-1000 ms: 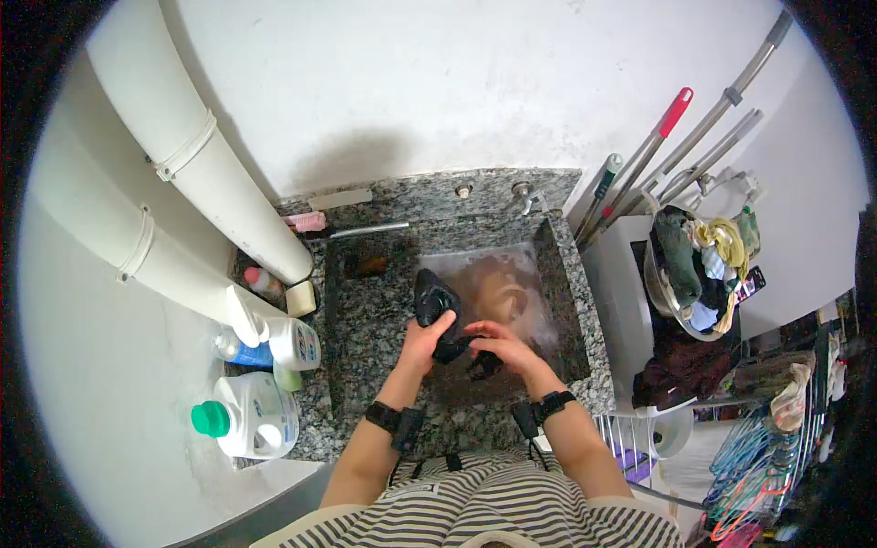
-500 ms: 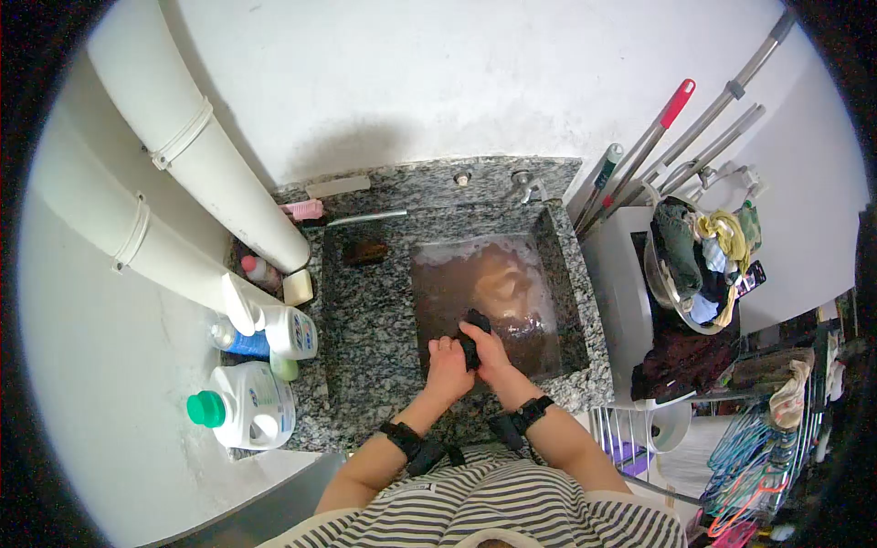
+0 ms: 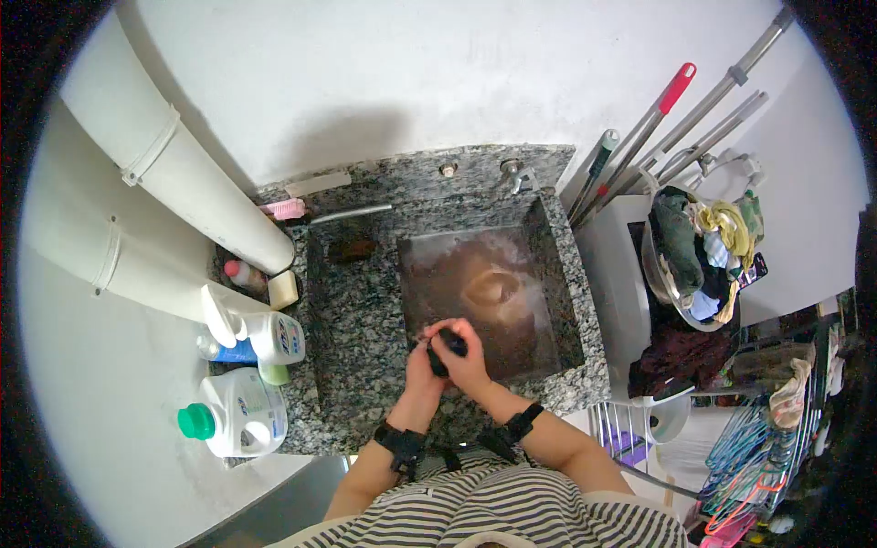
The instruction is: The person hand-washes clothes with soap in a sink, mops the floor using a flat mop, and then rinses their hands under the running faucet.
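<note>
Jug: a white plastic jug with a green cap (image 3: 242, 416) stands at the sink's left edge, near a white spray bottle (image 3: 277, 338).
Soap: a cream, block-shaped bar (image 3: 283, 290) lies beyond the bottle, beside the pipe.
Washboard side: a speckled grey granite slab (image 3: 356, 315) lies left of the water.
Left hand: the left hand (image 3: 421, 373) is curled against the cloth, its fingertips partly hidden.
Cloth: a black, bunched-up cloth (image 3: 450, 345) sits between both hands, over the near left part of the basin; squeezing or rubbing seems to be the step in hand.
Right hand: the right hand (image 3: 470, 363) has its fingers bent around the cloth; the next move probably calls for a firm two-handed grip, with the cloth kept over the basin.
Water: brownish, sudsy water (image 3: 498, 342) fills the basin.
Tub: a round tub (image 3: 651, 267) holds heaped clothes at right.
</note>
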The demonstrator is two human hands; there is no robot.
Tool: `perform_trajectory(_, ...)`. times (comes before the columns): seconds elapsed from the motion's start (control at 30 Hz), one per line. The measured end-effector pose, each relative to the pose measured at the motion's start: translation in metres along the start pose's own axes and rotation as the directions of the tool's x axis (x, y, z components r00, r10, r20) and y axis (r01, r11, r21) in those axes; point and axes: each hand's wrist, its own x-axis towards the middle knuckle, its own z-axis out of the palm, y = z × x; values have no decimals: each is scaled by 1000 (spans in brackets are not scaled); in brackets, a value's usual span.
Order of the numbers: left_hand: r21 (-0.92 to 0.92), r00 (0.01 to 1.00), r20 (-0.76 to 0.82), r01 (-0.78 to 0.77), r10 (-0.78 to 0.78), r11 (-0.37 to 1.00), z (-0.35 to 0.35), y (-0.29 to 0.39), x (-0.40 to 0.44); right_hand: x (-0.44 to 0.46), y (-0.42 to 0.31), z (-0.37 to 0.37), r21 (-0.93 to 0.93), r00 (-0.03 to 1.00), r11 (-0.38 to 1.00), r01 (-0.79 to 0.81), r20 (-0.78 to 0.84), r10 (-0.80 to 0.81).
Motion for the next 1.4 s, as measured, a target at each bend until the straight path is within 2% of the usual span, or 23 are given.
perform_trajectory(0.07,25,965,-156,-207,208,978,32,9,-16,8,9,-3,423,901,855,-301,-166,400)
perform_trajectory(0.1,246,897,-58,-413,438,877,37,7,-13,21,-6,-3,605,790,702,-376,-187,584)
perform_trajectory(0.17,435,734,162,-653,660,619,59,13,-15,29,20,-12,780,733,520,-347,-120,669)
perform_trajectory(0.2,443,733,157,-651,662,616,62,16,-12,32,24,-18,832,714,419,-363,-40,699)
perform_trajectory(0.27,525,523,463,-812,715,255,66,17,-7,40,32,-29,867,684,279,-412,92,723)
perform_trajectory(0.33,528,478,512,-831,714,177,73,21,-6,54,26,-34,881,653,136,-452,223,724)
perform_trajectory(0.4,509,368,716,-857,593,-83,76,26,-11,63,11,-41,700,587,283,-656,237,774)
perform_trajectory(0.47,436,284,774,-887,566,-152,78,27,-12,71,2,-50,536,559,366,-761,255,789)
perform_trajectory(0.5,357,229,851,-913,472,-199,80,30,-17,74,45,-55,500,430,46,-865,691,581)
perform_trajectory(0.57,229,147,945,-935,291,-272,83,36,-24,99,-17,-54,234,161,11,-972,634,756)
perform_trajectory(0.6,237,153,944,-932,293,-276,84,37,-25,100,-1,-54,228,155,7,-974,640,753)
perform_trajectory(0.67,130,82,983,-942,162,-309,83,38,-26,100,41,-50,-50,-113,-127,-991,820,561)
perform_trajectory(0.8,75,59,996,-955,64,-286,68,34,-18,93,54,-39,-221,-241,-109,-969,763,600)
perform_trajectory(0.87,164,150,986,-956,76,-242,54,37,-13,102,25,-33,-238,-240,-108,-965,648,723)
perform_trajectory(0.93,479,431,872,-852,233,-213,33,39,2,87,48,-28,43,-107,-194,-980,711,696)
perform_trajectory(0.97,554,491,827,-793,273,-253,27,47,2,73,68,-22,110,80,13,-994,631,772)
perform_trajectory(1.03,738,656,675,-593,339,-323,13,68,-1,56,116,-21,-208,258,414,-886,521,814)
perform_trajectory(1.13,868,879,383,-236,286,-437,-18,102,-25,52,166,-54,-359,718,818,-448,400,569)
perform_trajectory(1.2,828,937,284,-131,205,-546,-44,116,-38,54,227,-103,-711,870,668,-221,166,464)
perform_trajectory(1.27,812,956,203,-42,213,-582,-82,109,-41,70,236,-144,-907,867,376,-188,26,498)
perform_trajectory(1.3,741,950,218,-12,223,-671,-98,104,-41,75,233,-158,-907,863,378,-188,31,504)
perform_trajectory(1.33,660,943,240,17,232,-751,-106,103,-40,83,222,-169,-916,927,392,82,215,308)
perform_trajectory(1.4,677,966,162,40,202,-735,-94,109,-35,88,228,-193,-874,908,341,346,403,110)
